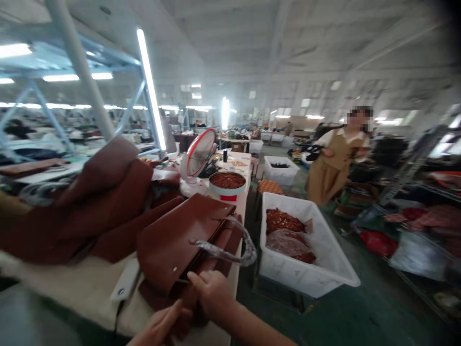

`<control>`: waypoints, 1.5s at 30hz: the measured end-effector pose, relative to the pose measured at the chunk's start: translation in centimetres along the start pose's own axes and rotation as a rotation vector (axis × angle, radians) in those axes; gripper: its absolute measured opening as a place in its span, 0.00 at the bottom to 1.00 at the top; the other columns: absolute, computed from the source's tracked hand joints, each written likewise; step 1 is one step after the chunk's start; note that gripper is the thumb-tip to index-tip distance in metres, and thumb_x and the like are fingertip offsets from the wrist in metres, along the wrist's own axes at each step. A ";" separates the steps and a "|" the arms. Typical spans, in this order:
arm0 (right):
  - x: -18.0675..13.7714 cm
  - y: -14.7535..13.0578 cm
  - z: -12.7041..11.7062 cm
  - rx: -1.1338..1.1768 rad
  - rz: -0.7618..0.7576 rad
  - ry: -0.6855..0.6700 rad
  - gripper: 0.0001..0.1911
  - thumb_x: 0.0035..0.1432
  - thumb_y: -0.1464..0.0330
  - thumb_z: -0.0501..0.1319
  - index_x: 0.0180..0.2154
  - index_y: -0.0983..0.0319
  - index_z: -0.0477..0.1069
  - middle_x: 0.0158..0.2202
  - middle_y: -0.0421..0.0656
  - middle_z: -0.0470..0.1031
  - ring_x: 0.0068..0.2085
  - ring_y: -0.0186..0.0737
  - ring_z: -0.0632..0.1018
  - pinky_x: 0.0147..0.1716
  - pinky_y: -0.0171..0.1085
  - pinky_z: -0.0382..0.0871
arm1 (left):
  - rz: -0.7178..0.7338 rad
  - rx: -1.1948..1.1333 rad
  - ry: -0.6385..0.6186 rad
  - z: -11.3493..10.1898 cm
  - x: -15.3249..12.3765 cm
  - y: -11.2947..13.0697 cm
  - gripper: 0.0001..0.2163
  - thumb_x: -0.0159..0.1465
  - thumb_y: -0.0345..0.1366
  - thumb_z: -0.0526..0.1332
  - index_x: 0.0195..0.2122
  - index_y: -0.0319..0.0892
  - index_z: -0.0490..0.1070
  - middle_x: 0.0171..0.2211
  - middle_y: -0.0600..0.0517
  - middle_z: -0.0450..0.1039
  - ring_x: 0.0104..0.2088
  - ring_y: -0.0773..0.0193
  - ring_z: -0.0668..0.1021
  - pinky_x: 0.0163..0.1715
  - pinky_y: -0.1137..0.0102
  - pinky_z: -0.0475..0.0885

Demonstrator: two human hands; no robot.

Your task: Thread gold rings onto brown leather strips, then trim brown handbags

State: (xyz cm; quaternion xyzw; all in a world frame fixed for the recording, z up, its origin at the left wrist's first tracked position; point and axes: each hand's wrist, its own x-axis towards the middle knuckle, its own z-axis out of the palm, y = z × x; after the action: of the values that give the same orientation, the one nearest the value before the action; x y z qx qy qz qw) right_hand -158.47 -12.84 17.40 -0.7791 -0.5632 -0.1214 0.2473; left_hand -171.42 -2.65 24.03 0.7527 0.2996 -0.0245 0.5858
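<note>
A reddish-brown leather handbag (180, 235) lies on its side on the table, with a metal stud near its near corner. Its looped handle (248, 247) is wrapped in clear plastic and juts over the table's right edge. My right hand (216, 295) is closed, thumb and forefinger pinching at the bag's near edge beside the opening. Lower down, my left hand (163, 324) has its fingers curled in at the bag's near end, its thumb pointing up. Exactly which part of the bag lies in the left fingers is partly hidden.
Brown leather pieces (108, 202) are heaped on the left. Behind the bag stand a red-rimmed fan (198, 156) and a round tin (227, 190) of brown bits. A white device (125, 281) lies nearby. Right: a white tub (306, 276) and a person (333, 161).
</note>
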 end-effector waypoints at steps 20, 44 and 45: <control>2.1 -8.2 4.8 0.850 0.321 0.006 0.18 0.62 0.61 0.48 0.46 0.64 0.67 0.41 0.49 0.74 0.40 0.40 0.75 0.39 0.39 0.70 | -0.283 -1.081 -0.020 -4.8 1.6 -7.7 0.14 0.54 0.43 0.65 0.35 0.37 0.71 0.26 0.53 0.74 0.25 0.70 0.76 0.29 0.75 0.68; 8.1 2.9 7.2 0.055 0.346 -0.522 0.10 0.62 0.64 0.51 0.39 0.61 0.67 0.38 0.46 0.75 0.39 0.43 0.75 0.37 0.36 0.63 | 0.163 0.251 0.259 -7.1 17.2 -10.8 0.07 0.57 0.35 0.54 0.25 0.42 0.69 0.28 0.50 0.71 0.32 0.60 0.73 0.37 0.68 0.64; 8.2 3.0 7.2 0.047 0.326 -0.533 0.09 0.61 0.64 0.52 0.39 0.60 0.67 0.38 0.45 0.75 0.40 0.42 0.75 0.37 0.36 0.63 | 0.159 0.242 0.265 -7.1 17.3 -10.9 0.08 0.57 0.36 0.54 0.25 0.42 0.69 0.28 0.50 0.72 0.32 0.60 0.73 0.36 0.68 0.65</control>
State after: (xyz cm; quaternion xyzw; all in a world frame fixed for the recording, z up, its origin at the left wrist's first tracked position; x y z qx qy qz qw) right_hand -153.54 -3.12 14.35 -0.8576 -0.4783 0.1413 0.1253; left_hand -164.73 12.47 10.11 0.8357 0.3084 0.0855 0.4464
